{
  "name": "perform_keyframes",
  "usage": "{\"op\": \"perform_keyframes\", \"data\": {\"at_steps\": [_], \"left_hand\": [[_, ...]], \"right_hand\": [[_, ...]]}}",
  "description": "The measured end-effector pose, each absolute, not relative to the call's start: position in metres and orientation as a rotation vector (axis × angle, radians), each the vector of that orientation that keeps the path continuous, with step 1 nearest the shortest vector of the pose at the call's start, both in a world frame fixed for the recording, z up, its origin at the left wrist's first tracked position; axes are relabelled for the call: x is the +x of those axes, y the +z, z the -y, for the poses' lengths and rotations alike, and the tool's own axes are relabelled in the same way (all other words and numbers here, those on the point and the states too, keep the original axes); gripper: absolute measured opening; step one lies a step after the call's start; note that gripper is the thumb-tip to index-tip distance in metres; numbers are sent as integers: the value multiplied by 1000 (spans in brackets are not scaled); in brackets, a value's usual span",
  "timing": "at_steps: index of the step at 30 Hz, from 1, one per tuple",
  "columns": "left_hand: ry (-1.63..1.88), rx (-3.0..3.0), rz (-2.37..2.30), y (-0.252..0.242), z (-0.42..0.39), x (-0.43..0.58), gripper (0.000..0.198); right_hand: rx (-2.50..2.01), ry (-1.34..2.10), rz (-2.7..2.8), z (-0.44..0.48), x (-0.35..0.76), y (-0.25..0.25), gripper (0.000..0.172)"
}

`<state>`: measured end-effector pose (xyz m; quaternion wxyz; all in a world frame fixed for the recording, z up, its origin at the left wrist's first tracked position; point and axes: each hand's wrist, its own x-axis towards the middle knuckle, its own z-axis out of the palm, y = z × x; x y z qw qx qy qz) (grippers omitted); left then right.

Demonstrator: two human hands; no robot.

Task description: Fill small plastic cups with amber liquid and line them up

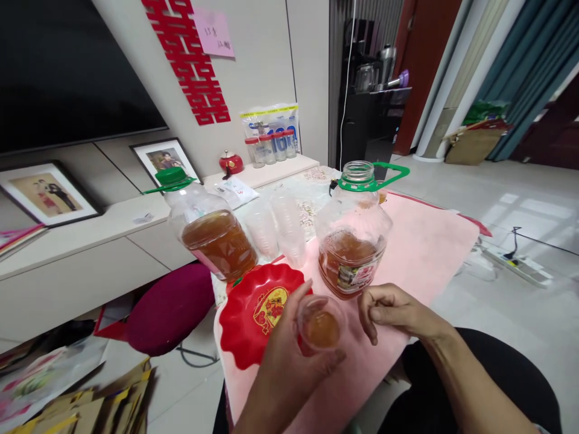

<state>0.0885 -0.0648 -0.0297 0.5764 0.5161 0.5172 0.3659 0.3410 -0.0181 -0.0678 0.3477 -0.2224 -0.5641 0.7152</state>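
My left hand point(294, 367) is wrapped around a clear plastic cup point(320, 325) partly filled with amber liquid. My right hand point(391, 310) is beside it over the pink cloth, its fingers curled in and nothing visible in them. Just behind my right hand stands an uncapped clear jug point(350, 241) with a green handle and amber liquid inside. A second jug point(217, 235), with a green cap, stands farther left. Between the jugs are stacked clear plastic cups point(287, 226). A red scalloped plate point(239, 307) with gold print lies left of the held cup, partly covered by my left hand.
The table carries a pink cloth point(420, 235). Behind it, a low cabinet point(90, 259) holds framed photos, a red pot point(230, 161) and red-lidded jars point(271, 147). A dark red stool point(174, 307) and flattened cardboard point(104, 410) are at left; a power strip point(520, 265) lies on the floor at right.
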Motion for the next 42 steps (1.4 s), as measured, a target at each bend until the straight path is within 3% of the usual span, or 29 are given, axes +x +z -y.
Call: {"op": "perform_keyframes", "data": {"at_steps": [14, 20, 28, 36, 42], "left_hand": [[704, 1316, -1095, -59, 71, 115, 101], [772, 1257, -901, -72, 67, 128, 93], [731, 1287, -843, -84, 59, 137, 99], [841, 1064, -811, -107, 61, 158, 122], [773, 1120, -957, -125, 56, 159, 104]], "right_hand": [[-698, 1951, 1307, 19, 337, -74, 44], [-746, 1954, 1239, 20, 342, -74, 41], [-798, 1928, 1130, 24, 348, -84, 38], [-866, 1795, 1062, 33, 379, -80, 34], [-959, 1569, 952, 30, 419, -68, 41]]}}
